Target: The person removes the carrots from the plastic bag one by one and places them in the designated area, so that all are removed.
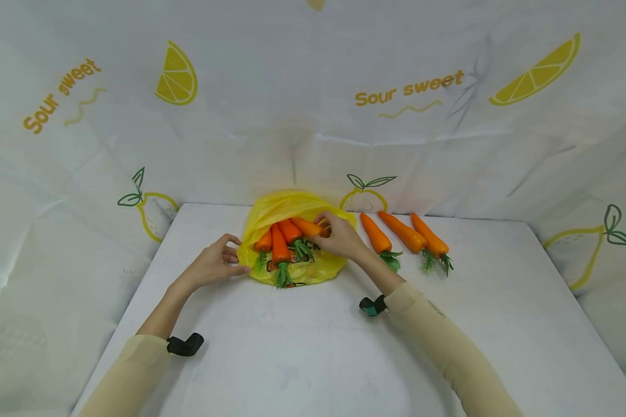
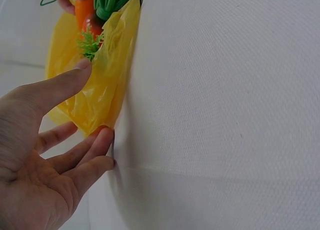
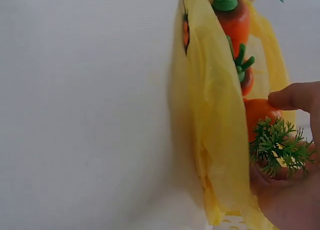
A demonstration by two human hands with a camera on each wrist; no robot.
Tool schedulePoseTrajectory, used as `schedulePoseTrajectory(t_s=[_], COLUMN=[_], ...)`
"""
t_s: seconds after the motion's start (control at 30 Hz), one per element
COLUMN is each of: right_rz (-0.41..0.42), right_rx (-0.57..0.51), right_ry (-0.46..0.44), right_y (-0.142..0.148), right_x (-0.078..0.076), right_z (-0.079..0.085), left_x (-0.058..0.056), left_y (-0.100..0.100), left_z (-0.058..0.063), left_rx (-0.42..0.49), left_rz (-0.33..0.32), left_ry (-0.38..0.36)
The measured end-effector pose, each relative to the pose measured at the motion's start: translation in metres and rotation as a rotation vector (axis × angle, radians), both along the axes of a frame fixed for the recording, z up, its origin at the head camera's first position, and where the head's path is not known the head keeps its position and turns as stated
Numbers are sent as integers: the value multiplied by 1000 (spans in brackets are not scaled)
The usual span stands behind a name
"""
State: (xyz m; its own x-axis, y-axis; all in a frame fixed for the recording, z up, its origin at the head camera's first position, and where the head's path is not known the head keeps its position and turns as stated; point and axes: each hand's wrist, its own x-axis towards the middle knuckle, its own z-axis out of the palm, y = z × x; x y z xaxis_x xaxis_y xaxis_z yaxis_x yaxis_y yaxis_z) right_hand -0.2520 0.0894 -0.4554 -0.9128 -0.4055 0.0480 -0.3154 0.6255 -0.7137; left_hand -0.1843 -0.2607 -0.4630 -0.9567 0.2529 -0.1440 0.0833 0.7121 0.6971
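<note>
From the head view I watch the left hand (image 1: pixel 214 264) at the left side of a yellow bag (image 1: pixel 276 202), its fingers loosely bent; the right hand (image 1: pixel 339 236) is at the mouth of the bag, gripping a carrot (image 1: pixel 305 226); three other carrots (image 1: pixel 280 248) lie in the bag, leafy ends toward the near side; three loose carrots (image 1: pixel 403 231) lie on the white table (image 1: pixel 292 353) to the right of it.

In the left wrist view I see thumb and fingers well apart, fingertips against the bag; I cannot tell whether the thumb touches it.

In the right wrist view I see the thumb on the held carrot's orange body; its feathery green leaves (image 3: pixel 280 147) partly hide the other fingers.
</note>
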Motion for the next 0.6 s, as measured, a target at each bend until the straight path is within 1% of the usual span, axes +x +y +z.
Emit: schedulePoseTrajectory(t_s=[0.2, 0.3, 0.6], right_rz=[29, 40, 49], right_rx=[0, -17, -39], right_ry=[15, 23, 30], right_y=[12, 18, 39], right_x=[6, 9, 24], right_z=[12, 17, 35], left_x=[1, 1, 1], left_y=[1, 1, 1], left_z=[2, 3, 3], left_rx=[-2, -6, -4], left_rz=[-1, -2, -3], left_ry=[-4, -4, -9])
